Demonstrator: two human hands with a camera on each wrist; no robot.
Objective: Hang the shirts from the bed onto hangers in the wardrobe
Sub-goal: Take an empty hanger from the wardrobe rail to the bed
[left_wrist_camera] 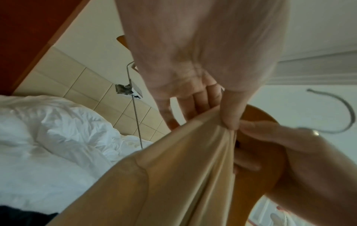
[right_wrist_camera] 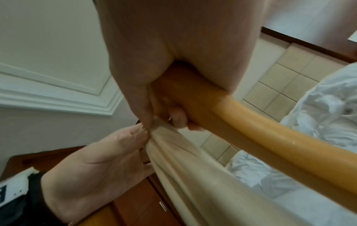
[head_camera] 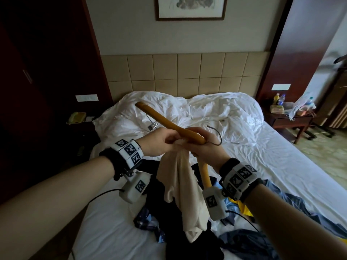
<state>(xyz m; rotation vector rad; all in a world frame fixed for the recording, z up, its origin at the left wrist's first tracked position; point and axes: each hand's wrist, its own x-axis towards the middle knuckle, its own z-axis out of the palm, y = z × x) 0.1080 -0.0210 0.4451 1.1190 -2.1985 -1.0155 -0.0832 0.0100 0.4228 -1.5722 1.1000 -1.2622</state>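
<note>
Standing at the foot of the bed (head_camera: 272, 156), I looked along its white sheet to the rumpled duvet (head_camera: 197, 109) heaped at the head end against the tiled headboard (head_camera: 184, 72). A pile of dark and blue shirts (head_camera: 249, 241) lay across the near end of the bed, right under my arms. Above that pile hung the cream shirt (head_camera: 180, 184), gathered at the top and drooping down until its lower end touched the pile.

I held the wooden hanger (head_camera: 169, 122) above the middle of the bed, one arm slanting up toward the head end, the other pointing back down past my right wrist. My right hand (head_camera: 208, 147) was wrapped round the hanger's middle, just below the metal hook (head_camera: 217, 136), with thumb and forefinger also nipping the bunched top of the shirt. My left hand (head_camera: 161, 141) met it there: its thumb (left_wrist_camera: 233, 110) and fingers pinched the same gathered cloth, right against the hanger.

A metal clip (head_camera: 154, 125) dangled from the hanger's far arm on a thin rod, hanging above the duvet.
</note>
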